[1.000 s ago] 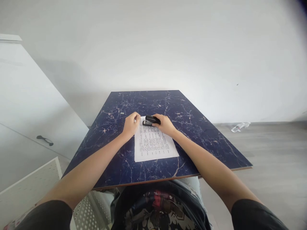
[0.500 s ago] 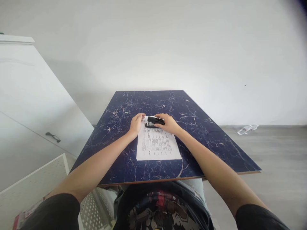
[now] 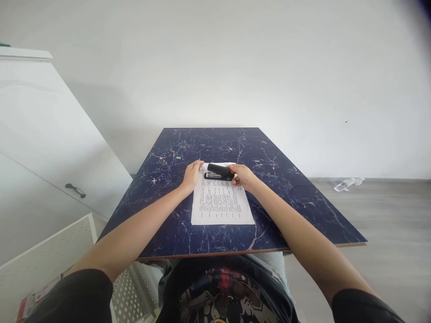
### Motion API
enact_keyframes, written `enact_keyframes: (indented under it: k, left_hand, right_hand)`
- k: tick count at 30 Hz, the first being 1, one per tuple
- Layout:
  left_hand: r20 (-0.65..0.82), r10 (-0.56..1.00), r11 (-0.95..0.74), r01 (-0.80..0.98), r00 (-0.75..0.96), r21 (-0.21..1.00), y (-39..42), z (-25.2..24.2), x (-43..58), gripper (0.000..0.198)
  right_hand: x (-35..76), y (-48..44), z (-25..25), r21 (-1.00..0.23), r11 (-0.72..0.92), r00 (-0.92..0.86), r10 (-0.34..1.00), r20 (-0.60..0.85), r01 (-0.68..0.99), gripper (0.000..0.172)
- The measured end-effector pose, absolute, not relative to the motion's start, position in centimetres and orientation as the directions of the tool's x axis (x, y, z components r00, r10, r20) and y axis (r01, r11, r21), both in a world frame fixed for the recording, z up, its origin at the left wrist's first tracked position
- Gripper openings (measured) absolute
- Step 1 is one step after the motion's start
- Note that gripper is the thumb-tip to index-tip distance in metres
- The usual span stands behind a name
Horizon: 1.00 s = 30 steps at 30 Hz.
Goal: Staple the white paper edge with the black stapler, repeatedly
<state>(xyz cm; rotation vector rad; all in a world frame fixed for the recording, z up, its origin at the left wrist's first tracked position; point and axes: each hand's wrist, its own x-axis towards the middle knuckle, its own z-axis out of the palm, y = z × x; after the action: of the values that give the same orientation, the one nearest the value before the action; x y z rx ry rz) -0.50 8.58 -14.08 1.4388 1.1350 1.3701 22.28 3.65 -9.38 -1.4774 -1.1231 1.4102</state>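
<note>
A black stapler (image 3: 218,174) with an orange part at its rear lies sideways over the upper part of a few printed sheets of paper (image 3: 222,204). Its jaws point left and are apart, with the inner metal showing. My right hand (image 3: 244,176) has its fingers closed around the stapler's rear end. My left hand (image 3: 192,174) is at the upper left corner of the sheets, fingers together on their edge; its thumb is hard to make out.
The sheets rest on a dark blue marbled table (image 3: 215,146) against a white wall. A white cabinet (image 3: 43,134) with a dark handle stands left, above a perforated white container (image 3: 129,291). A clear plastic bottle (image 3: 348,184) lies on the floor at right.
My right hand has slid back to the right along the stapler, from its top and middle to its rear end, uncovering more of it. My left hand and the sheets stay nearly in place.
</note>
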Motion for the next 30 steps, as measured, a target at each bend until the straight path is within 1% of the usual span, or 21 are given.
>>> enact_keyframes:
  k: [4, 10, 13, 16, 18, 19, 21, 23, 24, 26, 28, 30]
  left_hand:
    - [0.265, 0.963, -0.26, 0.086, -0.045, 0.962, 8.8, -14.5, -0.7, 0.047]
    - [0.255, 0.946, -0.243, 0.083, -0.203, 0.967, 8.8, -14.2, -1.0, 0.052]
    - [0.204, 0.95, -0.205, 0.023, -0.235, 0.979, 8.6, -13.9, -1.0, 0.053]
    - [0.187, 0.956, -0.193, -0.006, -0.226, 0.981, 8.4, -13.6, -0.9, 0.052]
    - [0.178, 0.958, -0.189, -0.027, -0.226, 0.982, 8.3, -13.4, -0.8, 0.051]
    - [0.175, 0.958, -0.188, -0.038, -0.226, 0.981, 8.3, -13.4, -0.8, 0.05]
    - [0.173, 0.958, -0.189, -0.051, -0.228, 0.981, 8.3, -13.4, -0.8, 0.05]
    - [0.184, 0.957, -0.202, -0.06, -0.226, 0.978, 8.3, -13.5, -0.8, 0.049]
    - [0.192, 0.955, -0.211, -0.065, -0.224, 0.975, 8.4, -13.5, -0.8, 0.048]
    - [0.206, 0.954, -0.226, -0.074, -0.219, 0.971, 8.4, -13.6, -0.8, 0.046]
    - [0.215, 0.954, -0.235, -0.074, -0.209, 0.969, 8.3, -13.5, -0.8, 0.044]
    - [0.221, 0.952, -0.242, -0.081, -0.212, 0.967, 8.2, -13.3, -0.8, 0.043]
  right_hand:
    - [22.2, 3.7, -9.6, -0.94, -0.337, -0.019, 0.941, -0.338, 0.047, 0.029]
    - [22.2, 3.8, -10.0, -0.939, -0.342, 0.017, 0.94, -0.342, 0.038, 0.031]
    - [21.9, 3.7, -10.2, -0.951, -0.299, 0.021, 0.954, -0.299, 0.081, 0.03]
    - [21.7, 3.6, -10.4, -0.958, -0.261, 0.022, 0.965, -0.26, 0.116, 0.03]
    - [21.8, 3.6, -10.3, -0.951, -0.224, 0.054, 0.975, -0.217, 0.215, 0.033]
    - [21.9, 3.6, -10.2, -0.933, -0.18, 0.079, 0.983, -0.163, 0.311, 0.035]
    - [22.3, 3.6, -9.9, -0.842, -0.037, 0.107, 0.994, 0.025, 0.539, 0.039]
    - [22.7, 3.6, -9.5, -0.707, 0.121, 0.046, 0.976, 0.212, 0.697, 0.038]
    - [22.8, 3.6, -9.3, -0.65, 0.19, -0.013, 0.963, 0.268, 0.736, 0.037]
    - [23.0, 3.6, -9.2, -0.571, 0.303, -0.154, 0.943, 0.294, 0.763, 0.04]
    - [22.9, 3.8, -9.3, -0.533, 0.38, -0.264, 0.922, 0.282, 0.756, 0.043]
    - [22.8, 3.9, -9.6, -0.523, 0.422, -0.311, 0.905, 0.289, 0.741, 0.037]
